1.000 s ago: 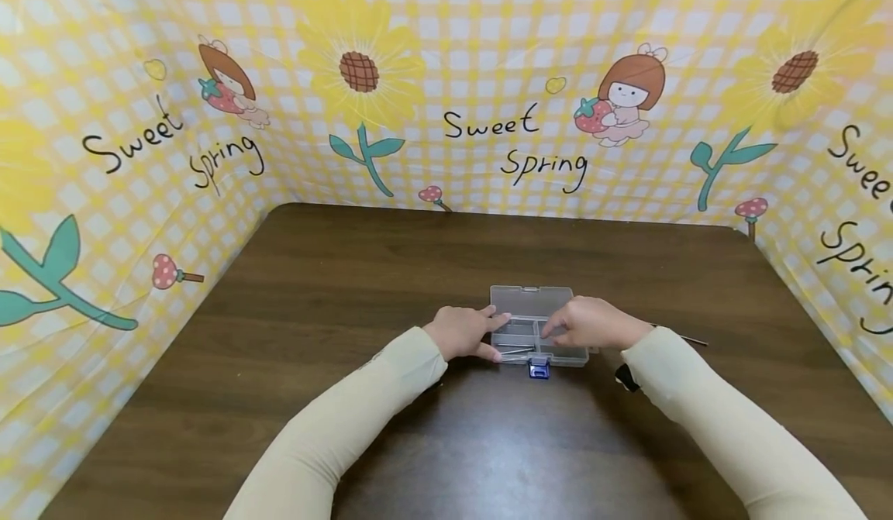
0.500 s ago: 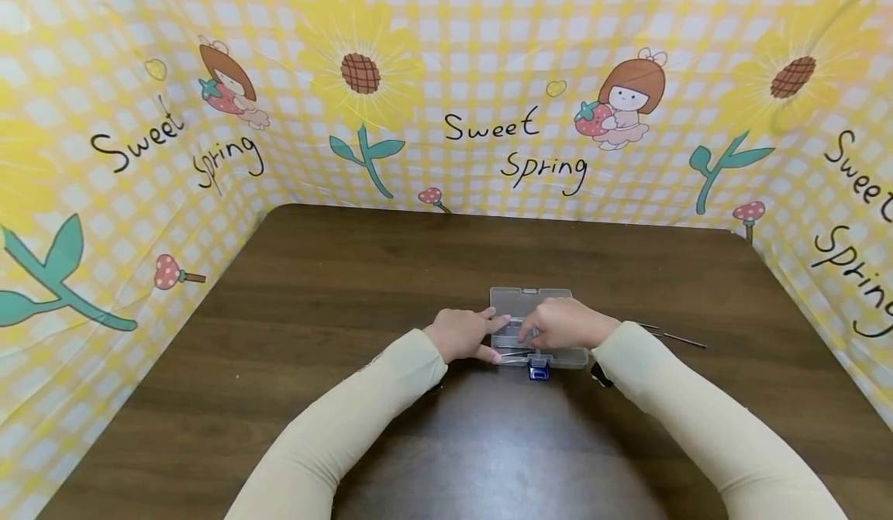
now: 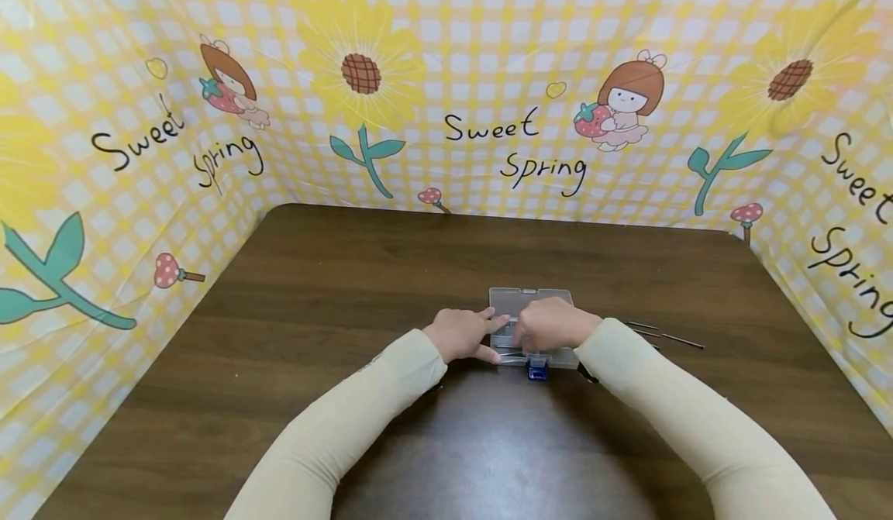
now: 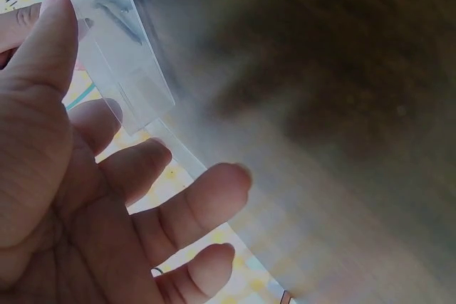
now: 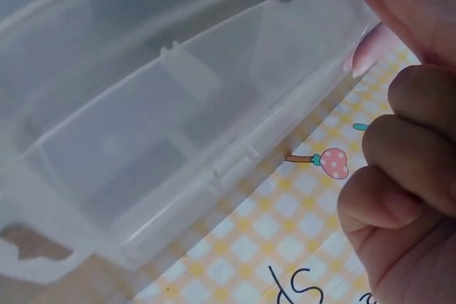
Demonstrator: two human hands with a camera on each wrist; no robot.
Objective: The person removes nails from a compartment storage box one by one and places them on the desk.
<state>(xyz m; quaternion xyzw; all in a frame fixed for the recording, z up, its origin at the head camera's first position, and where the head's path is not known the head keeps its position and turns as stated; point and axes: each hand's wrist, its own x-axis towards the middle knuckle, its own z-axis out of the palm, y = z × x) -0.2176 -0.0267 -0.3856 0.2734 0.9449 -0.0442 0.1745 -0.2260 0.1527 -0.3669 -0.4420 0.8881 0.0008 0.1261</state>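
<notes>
A small clear plastic compartment box (image 3: 561, 359) stands with its lid (image 3: 504, 303) swung up at the back and a blue latch (image 3: 537, 370) at the front. My left hand (image 3: 456, 332) touches the box's left end, thumb at the front corner and a finger over the rear compartment; in the left wrist view its fingers (image 4: 203, 201) are spread. Slim dark rods (image 4: 117, 21) show through the plastic there. My right hand (image 3: 556, 322) reaches down into the left side of the box. Its rear fingers (image 5: 385, 197) are curled, and whatever lies at its fingertips is hidden.
Several thin metal rods, one of them a separate rod (image 3: 684, 341), lie on the brown tabletop (image 3: 363, 272) to the right, beyond the right sleeve. Yellow checked cloth (image 3: 488, 39) rises along the back and both sides.
My right hand has shifted left from the box's right compartments to its left ones, uncovering more rods on the table. My left hand has stayed at the box's left end.
</notes>
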